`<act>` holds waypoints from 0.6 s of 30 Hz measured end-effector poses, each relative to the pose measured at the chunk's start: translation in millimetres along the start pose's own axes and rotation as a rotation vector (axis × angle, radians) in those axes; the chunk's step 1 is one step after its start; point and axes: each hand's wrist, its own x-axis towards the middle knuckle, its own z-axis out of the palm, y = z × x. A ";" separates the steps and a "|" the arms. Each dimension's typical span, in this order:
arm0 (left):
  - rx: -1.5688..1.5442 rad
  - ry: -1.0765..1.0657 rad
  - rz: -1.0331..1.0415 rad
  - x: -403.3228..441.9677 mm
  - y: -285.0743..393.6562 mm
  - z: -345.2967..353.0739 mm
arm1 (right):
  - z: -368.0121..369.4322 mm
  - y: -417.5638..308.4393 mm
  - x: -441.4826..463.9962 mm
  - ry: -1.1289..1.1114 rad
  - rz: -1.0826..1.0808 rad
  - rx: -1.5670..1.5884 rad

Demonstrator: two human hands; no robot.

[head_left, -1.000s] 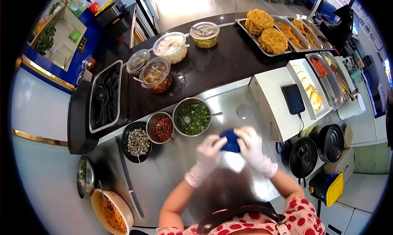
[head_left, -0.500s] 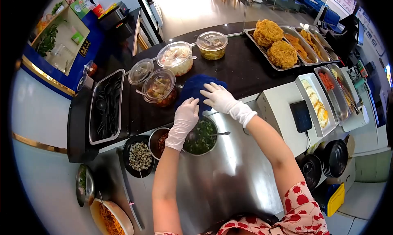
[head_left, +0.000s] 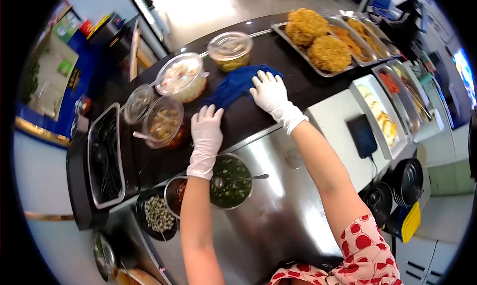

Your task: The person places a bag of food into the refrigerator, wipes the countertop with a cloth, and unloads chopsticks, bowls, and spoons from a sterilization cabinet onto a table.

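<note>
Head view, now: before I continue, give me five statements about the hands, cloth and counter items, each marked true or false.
1. The blue cloth lies on the dark counter. True.
2. The right hand is bare. False: it wears a white glove.
3. A spoon rests in the chopped greens. True.
4. The left hand grips that spoon. False: it is open, by the cloth's edge.
5. The black device sits on the white box. True.

Can't read any txt, nos. or brands. See only blurred yellowish chars on small dark sign (head_left: 74,79), blue wall (head_left: 90,61), past table's (head_left: 305,90) L edge; also faint smeared marks on pale wall panel (head_left: 439,27), past far R corner, illegible.
</note>
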 end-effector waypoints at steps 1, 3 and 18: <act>-0.008 -0.016 -0.020 3.1 4.2 -2.2 | -10.1 8.9 -4.6 -0.018 0.004 0.005; -0.199 -0.173 -0.149 8.5 12.9 -6.1 | -9.9 20.9 -17.5 0.061 0.009 0.026; -0.829 -0.159 0.205 -96.4 147.8 -180.2 | -254.3 -18.0 -216.0 -0.260 -0.052 1.158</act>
